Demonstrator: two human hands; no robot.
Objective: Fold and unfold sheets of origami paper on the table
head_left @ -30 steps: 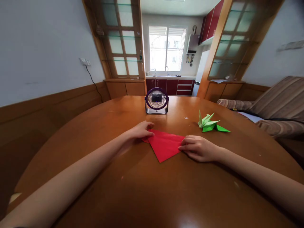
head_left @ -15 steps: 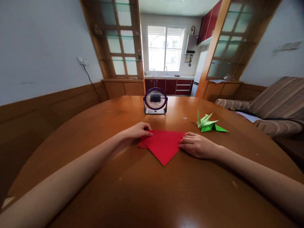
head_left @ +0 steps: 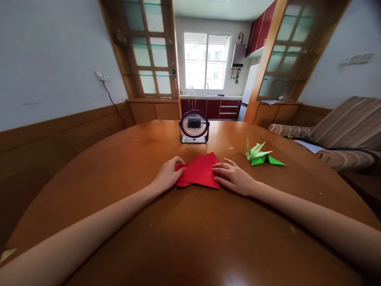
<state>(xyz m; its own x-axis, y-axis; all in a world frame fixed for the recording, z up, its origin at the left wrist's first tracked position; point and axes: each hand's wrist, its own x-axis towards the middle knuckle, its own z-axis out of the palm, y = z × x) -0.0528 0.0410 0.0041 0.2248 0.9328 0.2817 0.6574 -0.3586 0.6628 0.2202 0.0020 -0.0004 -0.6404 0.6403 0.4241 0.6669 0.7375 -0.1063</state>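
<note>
You turned the red paper (head_left: 199, 173), left hand (head_left: 168, 176) pinching, right hand (head_left: 232, 178) flat; fan (head_left: 194, 126) above, green crane (head_left: 259, 155) right.

There is one red paper (head_left: 199, 172) and one green paper bird (head_left: 259, 155). There is one little fan (head_left: 194, 126). Two hands are on one big table (head_left: 190, 238).
</note>
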